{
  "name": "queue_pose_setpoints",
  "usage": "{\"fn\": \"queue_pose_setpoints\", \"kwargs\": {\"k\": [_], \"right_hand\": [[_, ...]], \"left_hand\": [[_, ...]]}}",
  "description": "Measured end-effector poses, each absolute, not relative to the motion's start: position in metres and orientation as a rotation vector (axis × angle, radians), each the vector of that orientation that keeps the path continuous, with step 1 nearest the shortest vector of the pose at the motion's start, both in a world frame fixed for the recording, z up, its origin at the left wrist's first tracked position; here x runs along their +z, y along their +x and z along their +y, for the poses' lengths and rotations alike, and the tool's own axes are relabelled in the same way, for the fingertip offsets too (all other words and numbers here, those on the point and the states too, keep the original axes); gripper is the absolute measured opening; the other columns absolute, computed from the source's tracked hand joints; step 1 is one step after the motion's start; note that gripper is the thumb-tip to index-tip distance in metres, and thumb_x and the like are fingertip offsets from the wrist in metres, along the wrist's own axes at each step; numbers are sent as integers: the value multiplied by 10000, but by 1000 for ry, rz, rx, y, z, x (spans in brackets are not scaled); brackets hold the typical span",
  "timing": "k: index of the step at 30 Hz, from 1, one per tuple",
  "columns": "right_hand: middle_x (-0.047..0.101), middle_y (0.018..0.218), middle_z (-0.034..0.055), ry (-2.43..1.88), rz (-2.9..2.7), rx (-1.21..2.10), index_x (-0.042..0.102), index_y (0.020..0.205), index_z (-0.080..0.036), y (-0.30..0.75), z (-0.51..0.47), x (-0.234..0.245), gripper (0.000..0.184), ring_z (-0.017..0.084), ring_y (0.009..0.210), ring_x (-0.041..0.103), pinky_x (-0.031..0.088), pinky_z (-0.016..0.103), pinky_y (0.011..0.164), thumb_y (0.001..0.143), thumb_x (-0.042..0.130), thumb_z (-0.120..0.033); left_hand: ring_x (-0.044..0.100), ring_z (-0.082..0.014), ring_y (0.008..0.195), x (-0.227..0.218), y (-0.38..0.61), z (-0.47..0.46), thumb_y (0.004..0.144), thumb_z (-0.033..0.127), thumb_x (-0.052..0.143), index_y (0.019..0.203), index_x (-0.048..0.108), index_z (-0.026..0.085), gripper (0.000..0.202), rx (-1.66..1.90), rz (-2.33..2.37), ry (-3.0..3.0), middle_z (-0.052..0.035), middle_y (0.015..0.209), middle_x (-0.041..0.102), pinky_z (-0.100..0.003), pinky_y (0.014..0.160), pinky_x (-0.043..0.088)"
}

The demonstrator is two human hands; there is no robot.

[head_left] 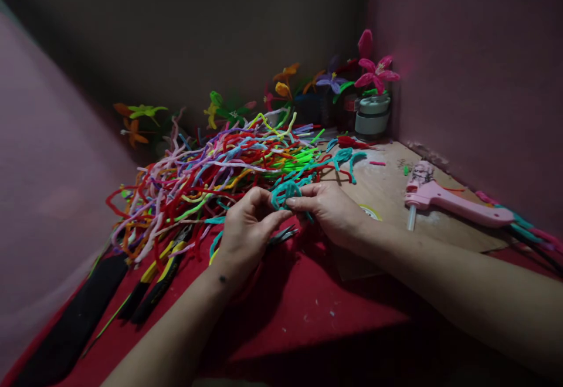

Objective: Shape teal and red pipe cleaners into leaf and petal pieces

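Note:
My left hand (247,227) and my right hand (326,206) meet over a red cloth (308,305), both pinching a bent teal pipe cleaner (285,192) between fingertips. The teal piece is looped and twisted between the two hands. Just behind them spreads a big tangled heap of coloured pipe cleaners (211,170). Under my left hand lies a dark tool (281,236), partly hidden. Pliers with yellow-and-black handles (160,275) lie to the left of my left wrist.
A pink glue gun (448,199) rests on a wooden board (396,193) at the right. Finished pipe-cleaner flowers (373,73) stand at the back by a roll of tape (372,116). Pink walls close in on the left and right.

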State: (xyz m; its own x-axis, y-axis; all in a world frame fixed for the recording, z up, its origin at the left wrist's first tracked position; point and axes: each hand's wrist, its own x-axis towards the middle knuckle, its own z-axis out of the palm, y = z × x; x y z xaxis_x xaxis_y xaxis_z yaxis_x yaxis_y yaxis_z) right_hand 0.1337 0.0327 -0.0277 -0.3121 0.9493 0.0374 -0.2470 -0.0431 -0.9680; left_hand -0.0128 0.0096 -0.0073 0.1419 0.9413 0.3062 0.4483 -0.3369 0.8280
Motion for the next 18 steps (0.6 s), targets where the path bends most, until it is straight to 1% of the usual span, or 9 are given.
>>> {"fn": "queue_pose_setpoints", "kwargs": {"k": [3,5,7,8,10,12,13,15,18], "right_hand": [[496,528,-28,-826,-1268,1547,575,584,-136,133,32,-27,90,70,475,392,282,240,495,648,591,-198],[513,553,-21,-791,-1262,1586,582,599,-135,133,30,-25,74,72,488,406,299,240,509,645,591,-193],[518,557,-19,-767,-1220,1657,586,613,-133,132,29,-24,63,73,485,414,304,238,504,637,600,-189],[519,555,-20,-758,-1191,1692,590,623,-132,133,29,-23,60,73,481,419,304,236,498,632,610,-187],[529,555,-18,-743,-1132,1749,597,641,-128,133,30,-23,71,77,481,437,311,234,494,621,634,-186],[545,562,-15,-734,-1086,1768,599,648,-130,134,32,-25,80,80,486,456,325,234,501,621,649,-186],[552,566,-14,-724,-1065,1768,597,643,-131,134,33,-26,78,80,489,462,332,235,507,624,652,-184],[554,561,-16,-684,-1022,1769,592,631,-135,133,34,-28,76,79,490,463,338,234,508,630,654,-180],[542,545,-19,-649,-949,1797,593,636,-133,131,34,-28,80,78,479,452,338,231,489,627,660,-177]], "left_hand": [[469,-103,641,-13,-12,8,717,170,601,718,510,168,91,1207,1367,2289,1,722,497,-229,603,410],[495,-119,725,-14,-11,8,726,140,576,733,512,166,69,1247,1353,2424,-30,837,502,-237,643,423],[519,-131,785,-14,-12,8,734,149,569,748,510,167,63,1260,1348,2442,-53,924,509,-237,654,432],[529,-132,778,-14,-12,8,741,166,568,758,511,170,60,1239,1361,2430,-50,916,525,-234,648,433],[538,-121,695,-12,-13,7,757,216,563,780,510,177,69,1145,1417,2404,-23,809,562,-226,618,427],[523,-107,601,-11,-14,6,780,268,540,811,505,182,98,1033,1479,2387,10,689,559,-215,584,413],[518,-103,578,-10,-14,6,789,289,528,824,502,184,114,992,1501,2381,17,665,554,-211,574,407],[512,-96,555,-8,-15,5,800,316,511,860,501,191,139,950,1508,2362,21,665,558,-203,559,400],[522,-97,548,-5,-15,5,785,316,529,969,502,210,214,934,1465,2270,27,666,568,-195,549,402]]}}
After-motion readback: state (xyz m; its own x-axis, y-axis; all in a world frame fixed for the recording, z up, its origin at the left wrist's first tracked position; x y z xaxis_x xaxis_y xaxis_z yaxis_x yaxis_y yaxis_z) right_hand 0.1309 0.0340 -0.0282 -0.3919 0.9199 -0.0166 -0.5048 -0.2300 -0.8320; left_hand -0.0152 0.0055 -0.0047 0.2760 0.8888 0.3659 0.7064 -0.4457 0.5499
